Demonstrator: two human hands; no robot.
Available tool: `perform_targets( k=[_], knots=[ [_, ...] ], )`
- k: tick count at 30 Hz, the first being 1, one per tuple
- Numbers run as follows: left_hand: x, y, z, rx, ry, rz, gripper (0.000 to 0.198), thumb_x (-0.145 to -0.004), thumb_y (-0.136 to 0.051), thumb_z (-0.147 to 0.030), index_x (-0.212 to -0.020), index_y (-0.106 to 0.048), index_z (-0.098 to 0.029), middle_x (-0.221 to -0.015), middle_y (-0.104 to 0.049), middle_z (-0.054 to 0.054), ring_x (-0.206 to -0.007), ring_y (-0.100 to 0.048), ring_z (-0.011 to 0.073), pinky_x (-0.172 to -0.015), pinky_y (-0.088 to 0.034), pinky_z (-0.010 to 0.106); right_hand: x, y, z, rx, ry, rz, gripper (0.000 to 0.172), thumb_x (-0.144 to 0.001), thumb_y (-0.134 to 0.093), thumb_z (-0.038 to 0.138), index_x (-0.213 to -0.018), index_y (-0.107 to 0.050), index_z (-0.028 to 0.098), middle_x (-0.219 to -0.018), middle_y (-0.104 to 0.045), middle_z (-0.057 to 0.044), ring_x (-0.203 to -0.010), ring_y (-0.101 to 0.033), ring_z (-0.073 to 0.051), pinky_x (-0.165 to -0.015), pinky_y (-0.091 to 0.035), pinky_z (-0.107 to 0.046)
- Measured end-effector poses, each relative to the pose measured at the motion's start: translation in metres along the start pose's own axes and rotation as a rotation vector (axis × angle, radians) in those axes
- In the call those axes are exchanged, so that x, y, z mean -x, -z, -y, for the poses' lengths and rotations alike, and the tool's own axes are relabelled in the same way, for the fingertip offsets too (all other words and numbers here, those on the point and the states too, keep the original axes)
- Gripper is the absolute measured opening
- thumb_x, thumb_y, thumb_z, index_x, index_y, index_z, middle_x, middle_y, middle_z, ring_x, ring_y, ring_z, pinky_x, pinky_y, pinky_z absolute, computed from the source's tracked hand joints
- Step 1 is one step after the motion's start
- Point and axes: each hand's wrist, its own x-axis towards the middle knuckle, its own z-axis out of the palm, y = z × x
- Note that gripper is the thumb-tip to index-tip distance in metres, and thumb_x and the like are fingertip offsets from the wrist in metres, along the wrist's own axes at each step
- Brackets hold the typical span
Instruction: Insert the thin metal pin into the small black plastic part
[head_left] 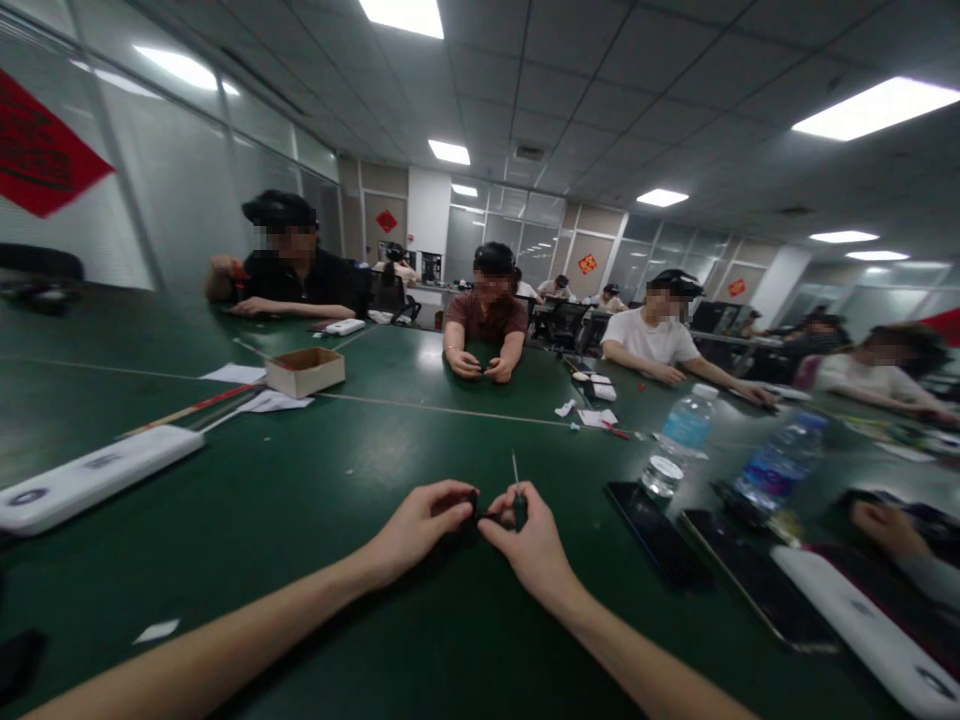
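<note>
The left hand [429,522] pinches a black piece [473,503]; just beside it, the right hand [531,540] grips a screwdriver [520,510], shaft aimed past it.

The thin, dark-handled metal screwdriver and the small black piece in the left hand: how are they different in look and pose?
The thin, dark-handled metal screwdriver has a slim, pale shaft; the small black piece looks short, with no such shaft visible. The screwdriver is in the right hand, its tip upward in the picture; the black piece is pinched in the left hand, partly hidden. Both are hand-held and partly dark.
</note>
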Motion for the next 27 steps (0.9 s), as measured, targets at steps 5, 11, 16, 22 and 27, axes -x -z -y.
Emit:
perform_targets(
  k=[5, 11, 16, 22, 27],
  knots=[
    [0.001, -0.001, -0.002, 0.091, 0.018, 0.022, 0.028, -0.077, -0.065, -0.026, -0.103, -0.067, -0.018, -0.098, -0.068, 0.008, -0.088, -0.06, 0.0201, -0.076, -0.044, 0.028, 0.002, 0.0, -0.002, 0.035, -0.026, 0.01, 0.035, -0.066, -0.071, 0.028, -0.087, -0.044, 0.021, -0.079, -0.059, 0.001, -0.071, -0.056, -0.015, -0.065, -0.046, -0.027],
    [0.0, 0.0, -0.001, 0.057, 0.02, 0.081, 0.029, -0.076, -0.065, -0.025, -0.104, -0.067, -0.016, -0.094, -0.069, 0.008, -0.084, -0.061, 0.0197, -0.072, -0.045, 0.027, 0.003, 0.0, 0.002, -0.028, -0.042, 0.045, 0.037, -0.068, -0.071, 0.031, -0.089, -0.042, 0.022, -0.084, -0.061, 0.0, -0.073, -0.06, -0.015, -0.066, -0.048, -0.028],
    [0.002, -0.001, -0.004, 0.077, 0.041, 0.137, 0.029, -0.076, -0.065, -0.024, -0.104, -0.066, -0.015, -0.096, -0.068, 0.009, -0.082, -0.061, 0.0194, -0.071, -0.046, 0.027, 0.005, 0.0, 0.004, 0.008, -0.025, 0.026, 0.039, -0.067, -0.073, 0.033, -0.088, -0.042, 0.022, -0.082, -0.062, 0.0, -0.075, -0.061, -0.016, -0.069, -0.049, -0.03],
    [0.004, -0.001, -0.006, 0.127, 0.089, 0.097, 0.03, -0.076, -0.066, -0.027, -0.103, -0.066, -0.016, -0.098, -0.068, 0.009, -0.084, -0.062, 0.0198, -0.07, -0.048, 0.027, 0.004, -0.001, 0.009, -0.124, -0.036, 0.072, 0.038, -0.07, -0.071, 0.031, -0.088, -0.039, 0.023, -0.087, -0.065, -0.001, -0.078, -0.065, -0.018, -0.071, -0.052, -0.032],
    [0.003, 0.0, -0.003, 0.086, 0.07, 0.054, 0.03, -0.078, -0.064, -0.028, -0.106, -0.065, -0.018, -0.099, -0.068, 0.008, -0.09, -0.061, 0.0207, -0.074, -0.048, 0.028, 0.001, -0.001, 0.005, -0.201, -0.071, 0.061, 0.037, -0.069, -0.071, 0.027, -0.087, -0.039, 0.023, -0.082, -0.064, 0.001, -0.075, -0.065, -0.017, -0.068, -0.052, -0.03]
  ],
)
